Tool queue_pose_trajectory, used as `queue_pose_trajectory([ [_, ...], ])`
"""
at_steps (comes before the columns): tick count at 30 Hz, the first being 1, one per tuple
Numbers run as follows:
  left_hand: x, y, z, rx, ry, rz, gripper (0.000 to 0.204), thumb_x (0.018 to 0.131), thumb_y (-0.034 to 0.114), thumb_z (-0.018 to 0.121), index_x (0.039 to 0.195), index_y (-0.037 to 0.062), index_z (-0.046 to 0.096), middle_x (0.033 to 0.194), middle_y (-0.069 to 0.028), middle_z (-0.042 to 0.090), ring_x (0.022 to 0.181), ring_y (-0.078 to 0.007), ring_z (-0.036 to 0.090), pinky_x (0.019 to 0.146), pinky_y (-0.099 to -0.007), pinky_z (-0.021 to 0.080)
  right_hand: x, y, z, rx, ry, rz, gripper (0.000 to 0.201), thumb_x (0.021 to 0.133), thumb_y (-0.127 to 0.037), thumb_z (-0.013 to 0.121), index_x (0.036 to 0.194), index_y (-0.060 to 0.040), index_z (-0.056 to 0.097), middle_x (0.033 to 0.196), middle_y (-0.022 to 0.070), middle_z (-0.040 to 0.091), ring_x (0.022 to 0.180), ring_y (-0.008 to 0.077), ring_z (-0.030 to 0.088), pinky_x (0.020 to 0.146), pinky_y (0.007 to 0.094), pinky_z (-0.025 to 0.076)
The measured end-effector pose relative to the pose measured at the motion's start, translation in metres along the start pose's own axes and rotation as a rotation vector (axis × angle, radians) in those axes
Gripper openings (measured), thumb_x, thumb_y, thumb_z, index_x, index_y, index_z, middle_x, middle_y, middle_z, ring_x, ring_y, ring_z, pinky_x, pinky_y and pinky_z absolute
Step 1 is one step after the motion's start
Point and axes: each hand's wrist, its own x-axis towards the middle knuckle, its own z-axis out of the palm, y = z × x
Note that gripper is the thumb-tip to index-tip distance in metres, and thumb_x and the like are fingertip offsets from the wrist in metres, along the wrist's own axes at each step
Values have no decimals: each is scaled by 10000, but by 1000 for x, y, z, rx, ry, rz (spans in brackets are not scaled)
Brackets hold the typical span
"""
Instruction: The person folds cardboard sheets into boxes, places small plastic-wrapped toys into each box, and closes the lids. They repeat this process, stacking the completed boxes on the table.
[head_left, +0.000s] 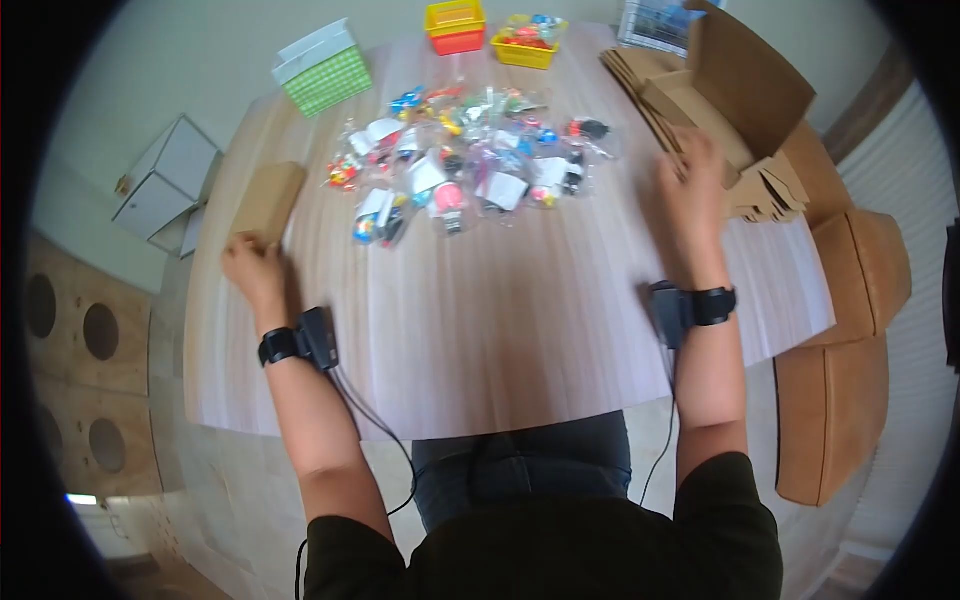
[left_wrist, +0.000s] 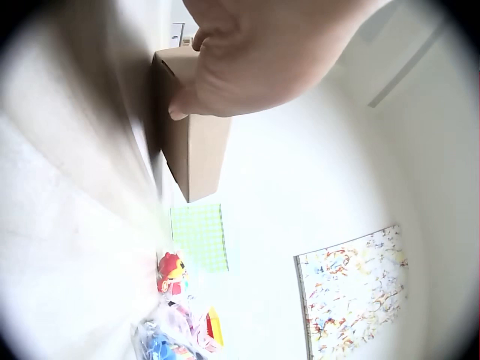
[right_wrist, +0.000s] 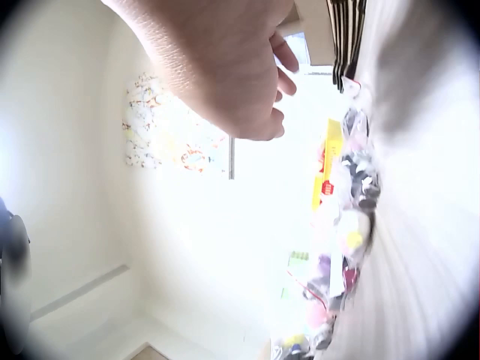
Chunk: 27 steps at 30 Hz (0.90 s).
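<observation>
On the table's left side lies a closed, narrow brown cardboard box (head_left: 270, 201). My left hand (head_left: 257, 272) holds it by its near end. The left wrist view shows the thumb against one face of the box (left_wrist: 196, 154), while the other fingers are mostly hidden behind the hand. At the right, my right hand (head_left: 696, 187) is raised beside an open cardboard box (head_left: 745, 80) and a stack of flattened cardboard (head_left: 768, 193). Its fingers are loosely bent with nothing between them, as the right wrist view of the hand (right_wrist: 225, 67) shows.
Several clear bags of small toys (head_left: 450, 195) cover the table's middle. Along the back stand a green checked basket (head_left: 328, 82), a red and yellow basket (head_left: 457, 40) and a yellow basket (head_left: 523, 55) with bagged things inside. A brown leather seat (head_left: 835, 400) is at the right.
</observation>
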Motion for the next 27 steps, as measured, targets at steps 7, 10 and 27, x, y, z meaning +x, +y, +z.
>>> queue_pose_trajectory([
  [7,-5,0,6,-191,-124,1,518,757,153,751,1241,70,589,1337,-256,447,1265,-408,432,1080,-438,351,9,80,-11,-371,-45,228,406,854,-152,648,1231,-29,560,1252,243,531,1139,410,529,956,449,442],
  [10,-6,13,0,-134,-152,7,534,794,186,740,1280,67,554,1371,-264,410,1283,-407,419,1076,-442,350,14,90,-10,-358,-24,187,312,868,-120,634,1159,-15,594,1100,229,612,1045,403,573,903,438,462],
  [27,-52,123,-44,-1216,-718,71,843,953,637,380,1507,28,199,1499,-214,324,1420,-294,284,1153,-407,223,-28,-103,-2,457,-369,-435,132,842,37,627,961,-20,631,936,120,605,817,282,612,692,339,500],
])
